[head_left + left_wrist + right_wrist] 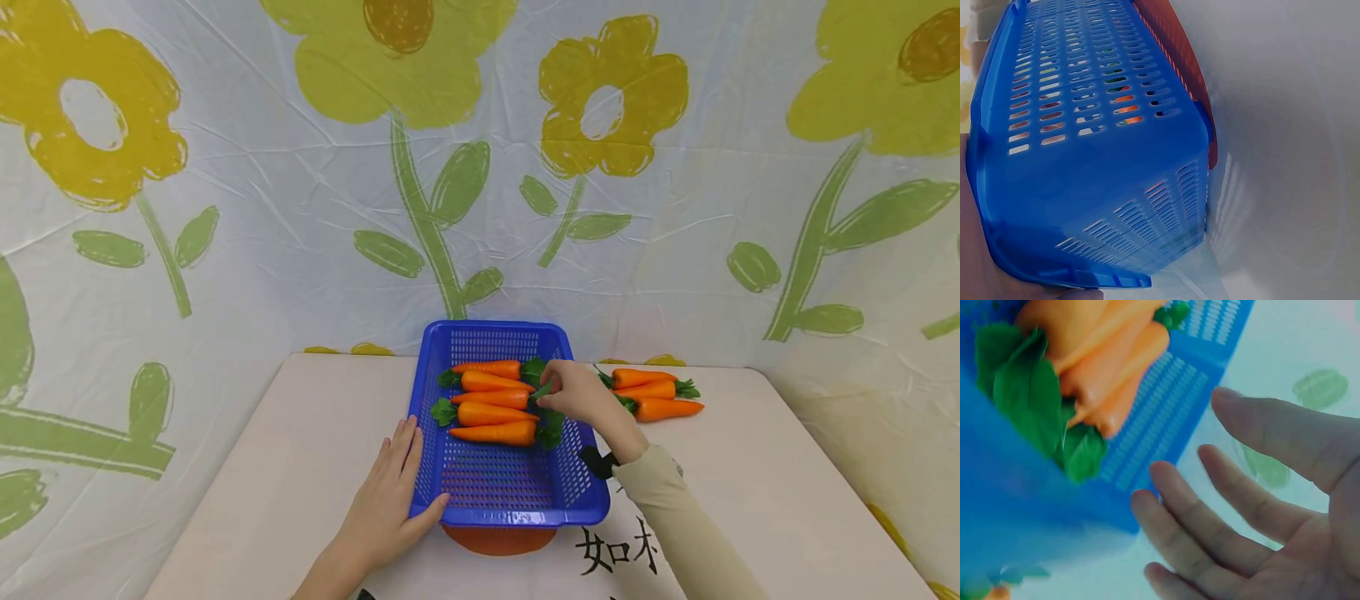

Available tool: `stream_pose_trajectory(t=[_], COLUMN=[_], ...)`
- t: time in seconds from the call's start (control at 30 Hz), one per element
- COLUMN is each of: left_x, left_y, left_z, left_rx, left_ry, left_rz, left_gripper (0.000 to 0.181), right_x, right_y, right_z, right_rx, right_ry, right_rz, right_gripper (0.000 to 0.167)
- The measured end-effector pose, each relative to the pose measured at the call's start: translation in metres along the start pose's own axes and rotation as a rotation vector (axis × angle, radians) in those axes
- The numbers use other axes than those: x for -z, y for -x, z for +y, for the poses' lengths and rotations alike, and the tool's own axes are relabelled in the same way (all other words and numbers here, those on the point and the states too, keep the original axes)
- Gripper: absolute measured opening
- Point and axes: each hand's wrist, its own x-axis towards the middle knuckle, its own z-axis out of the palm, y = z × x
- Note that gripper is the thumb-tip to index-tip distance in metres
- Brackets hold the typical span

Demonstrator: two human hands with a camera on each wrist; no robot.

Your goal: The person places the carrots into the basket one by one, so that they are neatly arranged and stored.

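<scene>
Several orange carrots with green leafy tops lie side by side in a blue plastic basket, some tops to the left and some to the right. My left hand rests on the basket's left rim, fingers straight, thumb toward the near corner. Over the basket's right side, my right hand hovers beside the carrot greens. In the right wrist view its fingers are spread apart, relaxed, with nothing between them. The left wrist view shows the basket's perforated outer wall, with the left hand partly visible along the rim.
More carrots with green tops lie on the pale tabletop just right of the basket. A reddish round patch shows under the basket's near edge. Behind the table hangs a flower-patterned cloth.
</scene>
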Motion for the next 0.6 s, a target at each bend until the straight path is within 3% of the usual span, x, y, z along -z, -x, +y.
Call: stream_pose_trajectory(t=[0.3,0.6], left_x=[-0.001,-0.003], left_y=[0.000,0.000], left_z=[-0.001,-0.002], left_rx=[0.008,-0.009], left_ry=[0.017,0.004], left_rz=[-0.007,0.011], left_gripper=[0.089,0.089], right_x=[0.026,0.048], right_y=[0.018,0.038], right_z=[0.032,0.088], right_rx=[0.071,0.100], right_ry=[-0.005,-0.042], right_rz=[0.160,0.283], right_gripper=[0.017,0.015])
